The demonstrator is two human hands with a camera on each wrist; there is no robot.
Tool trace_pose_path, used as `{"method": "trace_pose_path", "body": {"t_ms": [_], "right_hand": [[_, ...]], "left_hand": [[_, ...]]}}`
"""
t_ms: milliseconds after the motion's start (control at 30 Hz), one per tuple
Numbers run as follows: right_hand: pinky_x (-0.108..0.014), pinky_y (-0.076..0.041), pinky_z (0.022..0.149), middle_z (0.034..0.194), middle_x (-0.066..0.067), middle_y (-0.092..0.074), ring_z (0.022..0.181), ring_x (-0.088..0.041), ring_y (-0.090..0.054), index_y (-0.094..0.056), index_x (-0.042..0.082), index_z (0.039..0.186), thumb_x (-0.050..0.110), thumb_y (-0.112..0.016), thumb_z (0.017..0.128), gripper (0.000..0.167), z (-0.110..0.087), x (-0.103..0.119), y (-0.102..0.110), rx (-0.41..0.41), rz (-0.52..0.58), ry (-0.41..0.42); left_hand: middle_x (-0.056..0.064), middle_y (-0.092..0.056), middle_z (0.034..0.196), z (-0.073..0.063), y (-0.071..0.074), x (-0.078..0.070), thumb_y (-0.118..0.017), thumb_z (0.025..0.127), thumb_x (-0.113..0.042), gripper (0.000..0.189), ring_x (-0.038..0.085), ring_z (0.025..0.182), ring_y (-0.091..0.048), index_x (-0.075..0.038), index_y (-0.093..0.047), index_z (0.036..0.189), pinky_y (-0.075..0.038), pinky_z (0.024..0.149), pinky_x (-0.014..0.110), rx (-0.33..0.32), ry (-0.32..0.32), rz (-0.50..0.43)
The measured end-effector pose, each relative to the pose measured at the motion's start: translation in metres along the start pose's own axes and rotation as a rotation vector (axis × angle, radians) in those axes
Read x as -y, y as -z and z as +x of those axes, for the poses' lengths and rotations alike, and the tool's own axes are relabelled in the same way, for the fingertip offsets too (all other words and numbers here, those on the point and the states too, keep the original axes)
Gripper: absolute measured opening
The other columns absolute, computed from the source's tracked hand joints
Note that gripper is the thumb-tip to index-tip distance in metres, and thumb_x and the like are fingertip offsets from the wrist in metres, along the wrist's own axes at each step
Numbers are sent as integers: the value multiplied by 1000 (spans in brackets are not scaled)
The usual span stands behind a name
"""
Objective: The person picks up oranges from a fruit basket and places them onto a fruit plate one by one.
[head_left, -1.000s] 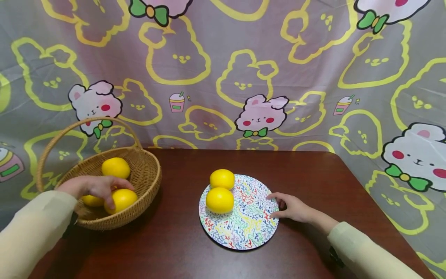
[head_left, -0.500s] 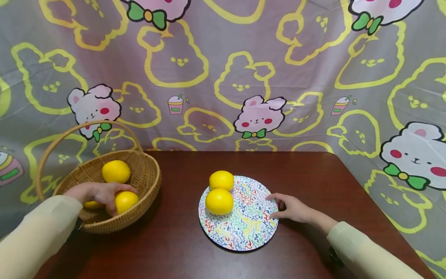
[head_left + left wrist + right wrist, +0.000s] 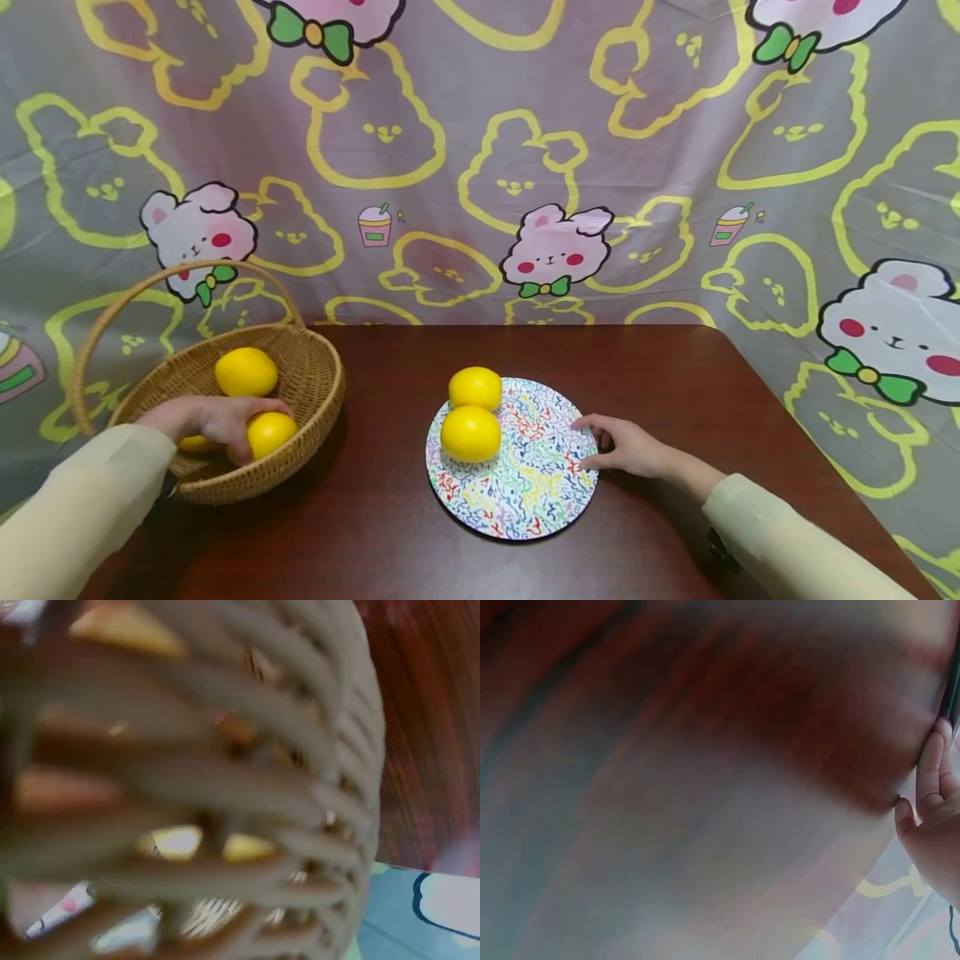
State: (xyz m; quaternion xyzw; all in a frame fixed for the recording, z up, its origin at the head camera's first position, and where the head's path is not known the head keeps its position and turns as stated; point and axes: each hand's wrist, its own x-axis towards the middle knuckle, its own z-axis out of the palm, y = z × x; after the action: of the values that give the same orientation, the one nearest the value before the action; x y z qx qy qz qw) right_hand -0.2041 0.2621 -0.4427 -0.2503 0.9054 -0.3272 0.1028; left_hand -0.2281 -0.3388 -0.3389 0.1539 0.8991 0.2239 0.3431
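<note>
My left hand (image 3: 221, 425) reaches into the wicker basket (image 3: 318, 392) on the left. Its thumb and fingers grip a yellow lemon (image 3: 272, 433) near the front rim. A second lemon (image 3: 246, 372) lies behind that hand, and a third lemon (image 3: 197, 443) is partly hidden under it. On the round plate (image 3: 536, 500), patterned in coloured squiggles, two lemons sit at the left: a front lemon (image 3: 471, 434) and a back lemon (image 3: 476, 388). My right hand (image 3: 626, 447) rests at the plate's right rim, thumb and fingers apart, their tips at the edge.
The basket's tall arched handle (image 3: 112, 308) rises above the left forearm. Both stand on a dark reddish-brown table (image 3: 390, 517). A cartoon-printed curtain (image 3: 450, 167) hangs behind the table and along its right side. Basket weave (image 3: 225, 772) fills most of the left wrist view.
My left hand has settled slightly lower in the basket around the lemon, covering a bit more of it. The right hand and the plate stay in place; the head view has shifted slightly.
</note>
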Motion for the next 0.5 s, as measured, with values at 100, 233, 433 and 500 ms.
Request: {"method": "trace_pose_path", "body": {"t_ms": [100,233,433,500], "right_hand": [[-27,-41,64,85,1,-51,77,-16,-48,-57,14,126,36,-79,81,55,1,1,0,5,-7,-10],[-27,-41,64,85,2,-51,78,-16,-48,-57,15,126,36,-79,81,55,2,0,1,7,-12,-15],[-27,-41,65,86,3,-51,78,-16,-48,-57,15,127,37,-78,81,56,2,-1,0,13,-14,-18],[-27,-41,64,85,3,-50,78,-16,-48,-57,14,127,37,-78,81,56,2,-1,0,13,-14,-12]], "left_hand": [[18,-43,118,-3,2,0,-75,65,4,78,31,99,-42,-6,-45,136,-37,79,40,-8,-35,-8],[18,-46,118,-9,8,-1,-76,65,-4,78,30,99,-44,-6,-45,136,-38,78,39,-59,-91,49],[17,-47,120,-18,19,-6,-79,66,-14,79,28,96,-45,-7,-44,137,-37,75,39,-148,-131,72],[16,-48,121,-21,22,-8,-81,67,-16,81,27,96,-45,-5,-43,138,-38,75,39,-167,-146,56]]}}
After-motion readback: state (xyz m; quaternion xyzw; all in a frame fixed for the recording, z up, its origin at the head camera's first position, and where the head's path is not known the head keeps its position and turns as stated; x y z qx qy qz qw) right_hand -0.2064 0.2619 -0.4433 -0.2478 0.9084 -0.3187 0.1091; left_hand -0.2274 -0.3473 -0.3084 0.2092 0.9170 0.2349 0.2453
